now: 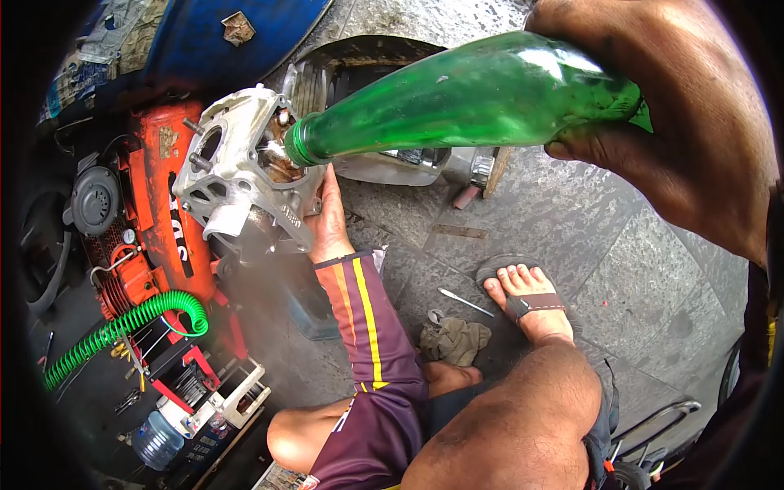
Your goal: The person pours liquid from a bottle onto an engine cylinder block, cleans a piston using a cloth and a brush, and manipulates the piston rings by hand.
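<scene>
A: Grip status?

B: Right grip (pixel 653 106) is wrapped round the base end of the green bottle (pixel 457 98). Left grip (pixel 328 224) is laid against the side of the metal casing (pixel 238 159); fingers are partly hidden, so whether the casing is pinched cannot be told.

A: Bottle position?

B: Held tilted, neck pointed away from the right grip. Mouth (pixel 300 140) is placed at the casing's opening (pixel 276 159), just beyond the left grip.

A: Done vs. left?

B: Alignment of mouth and opening is judged done. No stream can be made out, contents can't be read, so remaining amount is unknown. Bottle is not yet set down.

A: Nearby?

B: Crumpled cloth (pixel 456 339) and thin rod (pixel 465 302) are seen on the floor (pixel 621 253), bodyward and right of the left grip.
</scene>
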The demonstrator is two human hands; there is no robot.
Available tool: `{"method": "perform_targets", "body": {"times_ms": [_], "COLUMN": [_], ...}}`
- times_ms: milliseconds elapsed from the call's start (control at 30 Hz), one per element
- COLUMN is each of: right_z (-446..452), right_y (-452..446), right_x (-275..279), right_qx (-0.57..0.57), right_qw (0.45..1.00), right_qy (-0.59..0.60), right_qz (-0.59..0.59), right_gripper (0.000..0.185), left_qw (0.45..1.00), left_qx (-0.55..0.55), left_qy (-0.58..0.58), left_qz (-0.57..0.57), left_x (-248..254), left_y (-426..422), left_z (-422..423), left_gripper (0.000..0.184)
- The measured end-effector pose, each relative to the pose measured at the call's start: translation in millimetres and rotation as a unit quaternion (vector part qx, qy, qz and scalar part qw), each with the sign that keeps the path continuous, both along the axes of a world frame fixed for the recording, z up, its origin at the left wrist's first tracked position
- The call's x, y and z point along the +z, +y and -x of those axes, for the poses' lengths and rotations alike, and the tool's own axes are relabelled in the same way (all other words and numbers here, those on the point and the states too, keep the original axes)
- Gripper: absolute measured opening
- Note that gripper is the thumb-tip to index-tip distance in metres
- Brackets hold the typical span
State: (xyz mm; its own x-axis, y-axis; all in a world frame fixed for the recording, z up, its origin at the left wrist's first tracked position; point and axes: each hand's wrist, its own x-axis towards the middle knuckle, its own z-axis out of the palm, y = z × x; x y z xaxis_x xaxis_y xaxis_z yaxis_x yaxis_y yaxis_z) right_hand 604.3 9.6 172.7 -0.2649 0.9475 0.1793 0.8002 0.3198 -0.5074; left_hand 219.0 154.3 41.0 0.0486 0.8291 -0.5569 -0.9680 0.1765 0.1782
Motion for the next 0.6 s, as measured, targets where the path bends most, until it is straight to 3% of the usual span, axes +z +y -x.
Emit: {"method": "perform_targets", "body": {"times_ms": [167, 267, 567, 600], "right_z": [-4, -4, -7, -6], "right_y": [-1, -1, -5, -6], "right_x": [0, -1, -11, -18], "right_qx": [-0.001, -0.004, -0.024, -0.03], "right_qw": [1.0, 1.0, 0.999, 0.999], "right_qy": [0.006, 0.008, 0.024, 0.034], "right_qz": [-0.006, -0.006, 0.0, 0.01], "right_gripper": [0.079, 0.079, 0.078, 0.078], "left_qw": [0.998, 1.0, 1.0, 0.99], "left_qx": [0.011, -0.01, 0.013, 0.035], "left_qy": [0.052, -0.001, 0.023, -0.127], "left_qz": [-0.024, -0.021, -0.001, 0.053], "left_x": [1, -5, -4, 6], "left_y": [-1, 1, 4, -3], "left_z": [-3, 3, -16, -25], "left_gripper": [0.052, 0.054, 0.059, 0.059]}}
